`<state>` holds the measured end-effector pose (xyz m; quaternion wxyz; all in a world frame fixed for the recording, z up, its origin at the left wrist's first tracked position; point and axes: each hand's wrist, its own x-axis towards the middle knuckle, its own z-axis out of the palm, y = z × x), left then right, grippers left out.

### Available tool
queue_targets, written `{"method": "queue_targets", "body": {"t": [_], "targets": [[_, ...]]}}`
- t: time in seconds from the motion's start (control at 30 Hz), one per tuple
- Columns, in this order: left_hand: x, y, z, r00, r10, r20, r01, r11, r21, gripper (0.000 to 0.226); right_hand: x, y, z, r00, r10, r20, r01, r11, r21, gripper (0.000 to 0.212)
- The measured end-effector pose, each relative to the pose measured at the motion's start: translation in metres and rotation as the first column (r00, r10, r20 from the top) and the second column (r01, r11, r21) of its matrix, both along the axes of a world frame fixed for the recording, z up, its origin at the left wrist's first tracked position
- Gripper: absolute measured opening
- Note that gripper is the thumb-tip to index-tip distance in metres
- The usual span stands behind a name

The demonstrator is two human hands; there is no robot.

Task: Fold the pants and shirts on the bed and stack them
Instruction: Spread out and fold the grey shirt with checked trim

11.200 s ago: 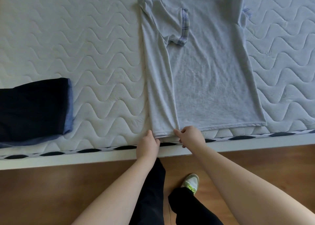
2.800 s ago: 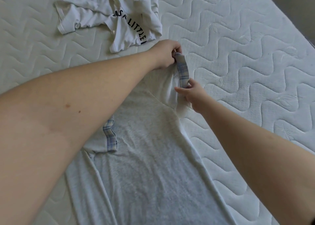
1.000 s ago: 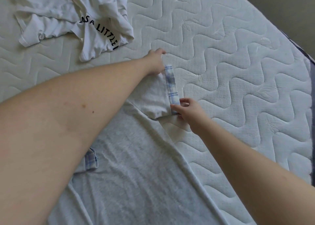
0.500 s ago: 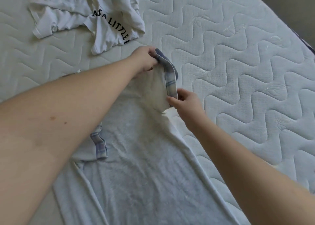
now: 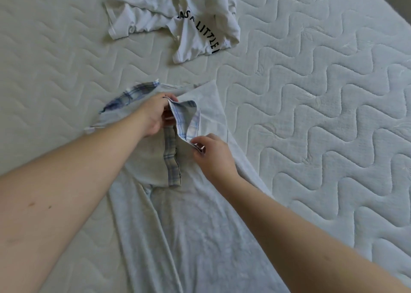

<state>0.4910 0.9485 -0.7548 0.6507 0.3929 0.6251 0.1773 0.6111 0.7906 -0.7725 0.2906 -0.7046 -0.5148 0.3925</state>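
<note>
- Nearest the camera: grey shirt (image 5: 189,237) lies lengthwise on the quilted mattress (image 5: 333,115), left side folded in, its plaid-cuffed sleeve (image 5: 172,159) flat on top.
- Mid: right hand (image 5: 213,155) pinches near end of the other sleeve's plaid cuff (image 5: 189,119); left hand (image 5: 155,115) pinches far end. Cuff lifted off the shirt.
- Far: white printed shirt (image 5: 178,15) crumpled, well apart.
</note>
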Motion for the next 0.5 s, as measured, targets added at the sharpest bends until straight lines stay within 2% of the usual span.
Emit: {"method": "queue_targets", "body": {"t": [0.07, 0.13, 0.17, 0.23, 0.3, 0.37, 0.43, 0.5], "targets": [[-0.017, -0.002, 0.000, 0.994, 0.095, 0.062, -0.087, 0.990, -0.115, 0.028, -0.017, 0.001, -0.002, 0.999, 0.020, 0.048, -0.021, 1.000, 0.006, 0.021], [-0.027, -0.004, -0.004, 0.985, 0.167, 0.037, -0.160, 0.978, -0.135, 0.036, -0.031, 0.001, -0.003, 0.994, 0.045, 0.096, -0.045, 0.999, 0.006, 0.022], [-0.030, -0.006, -0.008, 0.985, 0.172, -0.021, -0.173, 0.981, -0.084, 0.036, -0.036, 0.001, -0.004, 0.990, 0.067, 0.121, -0.068, 0.998, 0.000, 0.023], [-0.036, -0.011, -0.022, 0.969, 0.092, -0.231, -0.077, 0.994, 0.074, 0.035, -0.046, -0.002, -0.006, 0.977, 0.136, 0.166, -0.133, 0.991, -0.031, 0.026], [-0.044, -0.016, -0.035, 0.890, 0.102, -0.444, 0.000, 0.975, 0.224, 0.037, -0.053, -0.009, -0.007, 0.958, 0.222, 0.182, -0.210, 0.974, -0.081, 0.028], [-0.049, -0.020, -0.040, 0.815, 0.187, -0.548, -0.015, 0.953, 0.304, 0.022, -0.055, -0.018, -0.008, 0.941, 0.284, 0.183, -0.264, 0.956, -0.124, 0.026], [-0.049, -0.026, -0.039, 0.753, 0.238, -0.614, -0.016, 0.939, 0.344, 0.017, -0.051, -0.028, -0.010, 0.931, 0.299, 0.208, -0.273, 0.951, -0.145, 0.026], [-0.043, -0.035, -0.039, 0.687, 0.230, -0.689, 0.094, 0.913, 0.398, 0.017, -0.042, -0.036, -0.012, 0.933, 0.267, 0.242, -0.235, 0.960, -0.152, 0.032]]}}
